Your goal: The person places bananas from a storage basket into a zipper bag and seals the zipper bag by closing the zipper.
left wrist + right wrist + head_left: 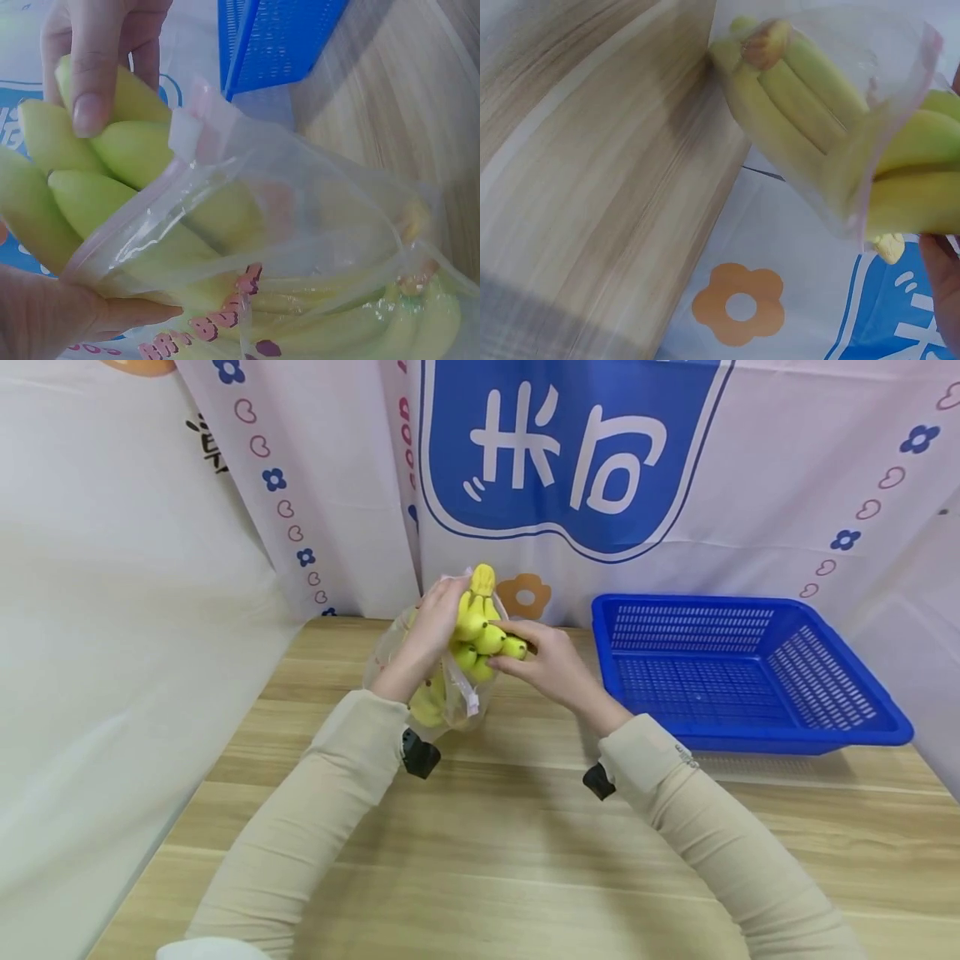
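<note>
A clear zip bag (300, 202) with red print and a pink-edged mouth leans upright near the table's back edge. Inside lies one bunch of bananas (799, 101), its stem at the bag's bottom. Another bunch of yellow-green bananas (480, 631) sticks partly out of the mouth, fruit tips towards the right. My left hand (435, 614) holds the bag's mouth on the left, thumb (127, 311) along the plastic. From the right, my right hand (551, 660) grips the tips of the protruding bunch, thumb pressed on the fruit in the left wrist view.
A blue plastic basket (750, 739) with mesh walls stands on the wooden table (495, 843) to the right of the bag. Behind the table hangs a printed cloth (360, 485), close to the bag. A white cloth (112, 610) borders the left side.
</note>
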Demonstrator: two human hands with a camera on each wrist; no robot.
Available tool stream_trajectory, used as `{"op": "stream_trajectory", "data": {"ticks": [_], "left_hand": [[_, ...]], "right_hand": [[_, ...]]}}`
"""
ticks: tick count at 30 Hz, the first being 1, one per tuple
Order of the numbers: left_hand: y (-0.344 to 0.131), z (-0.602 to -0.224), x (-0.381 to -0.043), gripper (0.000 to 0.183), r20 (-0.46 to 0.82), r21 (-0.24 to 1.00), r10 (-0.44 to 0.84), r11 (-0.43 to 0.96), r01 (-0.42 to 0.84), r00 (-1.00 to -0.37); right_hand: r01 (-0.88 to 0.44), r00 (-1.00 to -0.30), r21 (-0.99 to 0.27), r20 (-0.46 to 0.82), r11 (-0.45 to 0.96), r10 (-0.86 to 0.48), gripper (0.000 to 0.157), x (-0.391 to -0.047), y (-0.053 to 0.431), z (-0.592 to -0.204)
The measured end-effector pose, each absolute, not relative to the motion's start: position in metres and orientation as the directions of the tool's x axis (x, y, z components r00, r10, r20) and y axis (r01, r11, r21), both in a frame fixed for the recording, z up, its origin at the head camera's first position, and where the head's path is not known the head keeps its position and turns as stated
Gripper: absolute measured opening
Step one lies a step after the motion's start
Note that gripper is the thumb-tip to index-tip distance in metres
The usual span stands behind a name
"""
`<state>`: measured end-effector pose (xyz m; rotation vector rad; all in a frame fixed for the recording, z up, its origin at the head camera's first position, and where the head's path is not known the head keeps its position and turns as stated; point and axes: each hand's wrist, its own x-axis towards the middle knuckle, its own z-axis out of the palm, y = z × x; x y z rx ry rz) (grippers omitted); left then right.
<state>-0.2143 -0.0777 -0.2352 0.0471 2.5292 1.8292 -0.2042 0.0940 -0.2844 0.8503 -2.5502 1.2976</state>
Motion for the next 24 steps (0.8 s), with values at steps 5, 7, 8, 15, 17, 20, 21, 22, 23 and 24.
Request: {"op": "stream_trajectory", "data": {"ticks": [5, 7, 8, 15, 17, 20, 21, 22, 23, 24], "left_hand": [[-0.08, -0.235, -0.21, 0.058, -0.061, 0.947, 0.052, 0.318, -0.042, -0.997], [-0.08, -0.235, -0.209, 0.061, -0.099, 0.941, 0.061, 0.33, -0.074, -0.993], [-0.08, -0.235, -0.208, 0.062, -0.109, 0.941, 0.061, 0.329, -0.083, -0.992], [-0.081, -0.237, -0.208, 0.056, -0.071, 0.944, 0.059, 0.326, -0.048, -0.996], [-0.082, -0.236, -0.208, 0.05, -0.044, 0.945, 0.057, 0.326, -0.023, -0.997], [-0.084, -0.236, -0.209, 0.044, -0.02, 0.95, 0.053, 0.311, -0.003, -0.998], [-0.085, -0.235, -0.21, 0.044, -0.025, 0.953, 0.048, 0.302, -0.009, -0.999], [-0.086, -0.235, -0.21, 0.046, -0.038, 0.955, 0.045, 0.297, -0.023, -0.998], [-0.086, -0.234, -0.21, 0.047, -0.052, 0.954, 0.048, 0.297, -0.035, -0.997], [-0.086, -0.234, -0.21, 0.048, -0.06, 0.956, 0.054, 0.291, -0.042, -0.997]], "right_hand": [[-0.387, -0.912, -0.743, 0.219, 0.547, -0.348, 0.06, -0.206, 0.088, -0.286], [-0.365, -0.92, -0.721, 0.184, 0.589, -0.345, 0.05, -0.208, 0.087, -0.288], [-0.37, -0.918, -0.708, 0.18, 0.602, -0.353, 0.044, -0.209, 0.086, -0.289], [-0.45, -0.86, -0.679, 0.153, 0.581, -0.487, 0.049, -0.215, 0.092, -0.295], [-0.432, -0.826, -0.745, 0.101, 0.509, -0.554, 0.065, -0.216, 0.097, -0.295], [-0.329, -0.816, -0.847, 0.033, 0.417, -0.577, 0.084, -0.218, 0.105, -0.294], [-0.278, -0.837, -0.878, 0.023, 0.39, -0.546, 0.085, -0.219, 0.107, -0.294], [-0.23, -0.87, -0.897, 0.015, 0.378, -0.494, 0.083, -0.22, 0.108, -0.294], [-0.185, -0.901, -0.911, 0.007, 0.369, -0.434, 0.081, -0.221, 0.108, -0.295], [-0.136, -0.931, -0.92, -0.009, 0.368, -0.366, 0.08, -0.223, 0.108, -0.295]]}}
